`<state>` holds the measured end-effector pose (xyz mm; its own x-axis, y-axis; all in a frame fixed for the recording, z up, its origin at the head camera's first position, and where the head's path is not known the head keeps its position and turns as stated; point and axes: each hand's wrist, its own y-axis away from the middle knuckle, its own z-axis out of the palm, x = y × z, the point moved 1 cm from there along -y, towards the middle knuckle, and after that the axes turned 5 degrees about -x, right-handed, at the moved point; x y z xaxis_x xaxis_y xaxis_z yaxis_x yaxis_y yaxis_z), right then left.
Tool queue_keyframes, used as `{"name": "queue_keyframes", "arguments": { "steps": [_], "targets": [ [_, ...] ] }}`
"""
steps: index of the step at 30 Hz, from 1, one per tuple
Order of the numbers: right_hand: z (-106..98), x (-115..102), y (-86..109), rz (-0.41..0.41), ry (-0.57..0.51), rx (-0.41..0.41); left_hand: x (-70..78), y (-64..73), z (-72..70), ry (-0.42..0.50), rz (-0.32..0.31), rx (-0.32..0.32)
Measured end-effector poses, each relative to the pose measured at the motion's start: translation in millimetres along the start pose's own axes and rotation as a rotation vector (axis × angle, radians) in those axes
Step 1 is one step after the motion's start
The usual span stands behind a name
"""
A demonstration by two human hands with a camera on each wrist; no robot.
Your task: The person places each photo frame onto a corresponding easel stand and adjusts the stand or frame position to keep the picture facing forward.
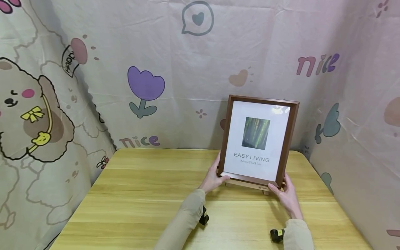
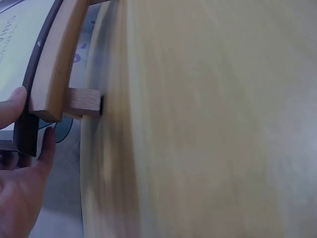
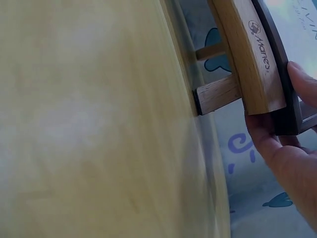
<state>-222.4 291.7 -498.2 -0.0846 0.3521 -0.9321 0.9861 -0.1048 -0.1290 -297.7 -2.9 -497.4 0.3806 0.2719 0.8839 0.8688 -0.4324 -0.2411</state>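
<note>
A brown picture frame (image 1: 256, 175) with a white insert reading EASY LIVING and a small green forest picture leans back, upright, on a small wooden easel (image 1: 247, 184). My left hand (image 1: 213, 177) grips its lower left corner, thumb on the front. At the lower right corner my right hand (image 1: 288, 196) holds it the same way, thumb over the front edge and fingers behind. In the right wrist view the easel's ledge (image 3: 255, 59) runs under the frame's bottom edge, and an easel leg (image 3: 218, 94) reaches the table. The left wrist view shows another leg (image 2: 83, 101).
The easel stands toward the back right of a light wood-grain table (image 1: 140, 194). A printed cloth (image 1: 193, 69) hangs behind and along both sides. Small black cameras (image 1: 204, 217) sit at the wrists, below beige sleeves (image 1: 184, 217).
</note>
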Motion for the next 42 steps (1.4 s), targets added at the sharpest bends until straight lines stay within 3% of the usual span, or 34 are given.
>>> {"name": "queue_keyframes", "arguments": {
  "steps": [9,18,29,35,42],
  "targets": [
    [1,-1,-2.7,0.021,-0.004,0.004,-11.0,5.0,3.0,-0.005,-0.094,-0.013],
    [2,2,-2.9,0.005,0.009,0.021,-10.9,3.9,3.9,0.006,-0.115,-0.017],
    [1,-1,-5.4,0.098,0.038,-0.007,-8.5,2.4,3.8,-0.022,-0.104,-0.007],
    [0,-5,-4.4,0.132,0.121,-0.009,-5.8,0.7,3.9,-0.063,-0.118,0.001],
    [0,-5,-4.9,0.100,0.220,-0.019,-4.8,2.6,3.3,-0.062,-0.112,-0.006]
  ]
}}
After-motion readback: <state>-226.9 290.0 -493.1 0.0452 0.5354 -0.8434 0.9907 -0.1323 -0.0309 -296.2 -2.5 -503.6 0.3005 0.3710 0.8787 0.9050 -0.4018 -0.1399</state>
